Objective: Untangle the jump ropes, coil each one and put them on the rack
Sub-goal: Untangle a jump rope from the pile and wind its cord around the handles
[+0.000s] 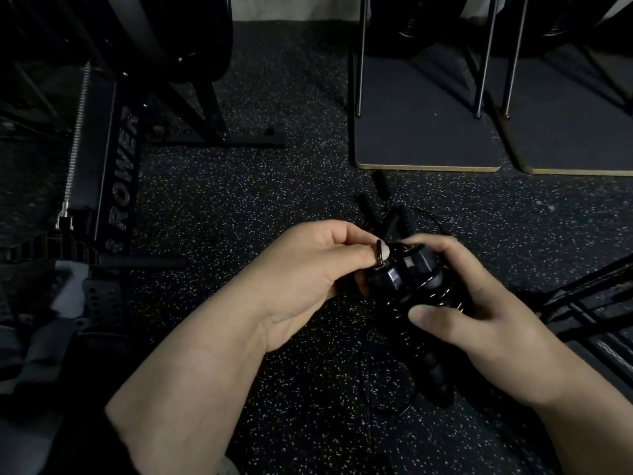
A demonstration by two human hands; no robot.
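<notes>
Roughly at centre of the head view, both hands work on one bundle of jump ropes (404, 286) held above the speckled floor (239, 207). The left hand (308, 272), coming in from seven o'clock, has its fingers curled, with thumb and forefinger pinching a small metal ring (379, 252) at the top of one black handle end. The right hand (479, 303), reaching in from four o'clock, is wrapped around the bundle's other side, its thumb lying across turns of thin cord wound about the handles.

Towards twelve o'clock from the hands, more black handles (387, 207) and loose cord lie on the floor, apparently still crossed over one another. Another handle (435, 375) trails towards six o'clock beneath the right hand, with a loop of cord beside it.

At nine to ten o'clock stands a rowing machine (113, 159); at one o'clock, two boards on thin metal legs (428, 132). Which of the dark frames is the rack, I cannot tell.

Judging by this, the task is early: one rope looks partly wound, the rest remain tangled, and none has been put away.
</notes>
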